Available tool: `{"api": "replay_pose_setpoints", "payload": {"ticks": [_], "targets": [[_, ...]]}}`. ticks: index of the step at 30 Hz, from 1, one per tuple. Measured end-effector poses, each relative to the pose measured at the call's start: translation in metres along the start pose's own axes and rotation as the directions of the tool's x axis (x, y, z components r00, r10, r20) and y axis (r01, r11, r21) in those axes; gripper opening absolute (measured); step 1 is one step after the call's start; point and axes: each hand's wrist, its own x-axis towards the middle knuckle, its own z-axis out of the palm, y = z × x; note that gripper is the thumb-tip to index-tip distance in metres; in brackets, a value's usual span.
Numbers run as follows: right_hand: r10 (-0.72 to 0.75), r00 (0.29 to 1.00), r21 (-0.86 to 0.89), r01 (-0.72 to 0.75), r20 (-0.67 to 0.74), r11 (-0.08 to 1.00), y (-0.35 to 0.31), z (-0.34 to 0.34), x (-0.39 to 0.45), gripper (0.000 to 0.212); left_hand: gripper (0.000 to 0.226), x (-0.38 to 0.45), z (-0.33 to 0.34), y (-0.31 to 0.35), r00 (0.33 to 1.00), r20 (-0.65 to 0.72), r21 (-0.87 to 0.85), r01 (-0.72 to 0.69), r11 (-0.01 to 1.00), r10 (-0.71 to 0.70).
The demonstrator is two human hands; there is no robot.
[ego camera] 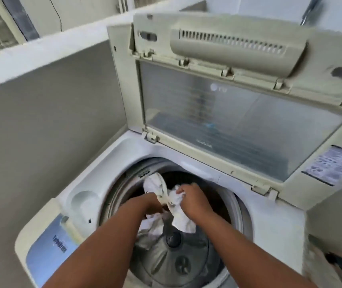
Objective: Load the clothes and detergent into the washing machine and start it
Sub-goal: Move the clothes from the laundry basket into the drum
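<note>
A white top-loading washing machine (274, 221) stands with its lid (228, 121) folded up at the back. Both my arms reach into its steel drum (178, 265). My left hand (152, 204) and my right hand (191, 199) grip a bundle of white cloth (166, 196) above the drum's middle. Part of the cloth hangs down toward the grey pulsator at the bottom. No detergent is in view.
A grey wall (47, 132) stands close on the machine's left. The blue control panel (47, 246) runs along the near left edge, with a round recess (83, 201) beside the drum. A sticker (336, 165) sits on the lid's right part.
</note>
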Motion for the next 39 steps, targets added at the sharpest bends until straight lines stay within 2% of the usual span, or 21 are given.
{"api": "replay_pose_setpoints", "payload": {"ticks": [3, 6, 9, 12, 15, 17, 20, 27, 33, 36, 39], "targets": [[0.123, 0.988, -0.058, -0.117, 0.098, 0.991, 0.03, 0.029, 0.019, 0.03, 0.037, 0.027, 0.016, 0.007, 0.997, 0.06, 0.16, 0.033, 0.987, -0.043], [0.208, 0.969, -0.062, -0.201, 0.136, 0.978, 0.056, 0.054, 0.042, 0.034, 0.038, 0.054, 0.032, 0.011, 0.995, 0.073, 0.215, 0.044, 0.976, -0.061], [0.234, 0.96, -0.141, -0.213, 0.156, 0.967, 0.073, 0.072, 0.062, 0.037, 0.037, 0.081, 0.048, 0.009, 0.988, 0.124, 0.159, 0.069, 0.985, -0.09], [0.261, 0.921, -0.242, -0.194, 0.288, 0.951, 0.087, 0.083, 0.073, 0.048, 0.044, 0.099, 0.062, 0.003, 0.978, 0.184, 0.174, 0.064, 0.983, -0.096], [0.307, 0.862, -0.362, -0.158, 0.402, 0.919, 0.099, 0.088, 0.072, 0.062, 0.058, 0.105, 0.069, -0.005, 0.974, 0.19, 0.233, 0.081, 0.969, -0.127], [0.319, 0.856, -0.43, -0.129, 0.407, 0.894, 0.103, 0.087, 0.069, 0.056, 0.073, 0.109, 0.072, -0.015, 0.979, 0.137, 0.279, 0.107, 0.954, -0.149], [0.306, 0.87, -0.511, -0.075, 0.386, 0.856, 0.1, 0.078, 0.059, 0.05, 0.087, 0.097, 0.069, -0.023, 0.992, 0.015, 0.367, 0.112, 0.923, -0.127], [0.204, 0.941, -0.58, -0.011, 0.269, 0.815, 0.063, 0.031, 0.0, 0.068, 0.095, 0.024, 0.058, -0.012, 0.995, -0.086, 0.433, 0.0, 0.902, 0.041], [0.095, 0.989, -0.627, -0.004, 0.112, 0.779, 0.034, -0.022, -0.083, 0.069, 0.093, -0.054, 0.052, 0.012, 0.973, -0.119, 0.486, -0.115, 0.866, 0.197], [0.096, 0.995, -0.646, -0.055, 0.028, 0.761, 0.022, -0.049, -0.125, 0.076, 0.086, -0.093, 0.047, 0.031, 0.953, -0.113, 0.494, -0.191, 0.848, 0.28], [0.078, 0.996, -0.645, -0.081, -0.033, 0.76, 0.017, -0.07, -0.153, 0.072, 0.083, -0.119, 0.046, 0.051, 0.932, -0.111, 0.491, -0.25, 0.835, 0.345]]}}
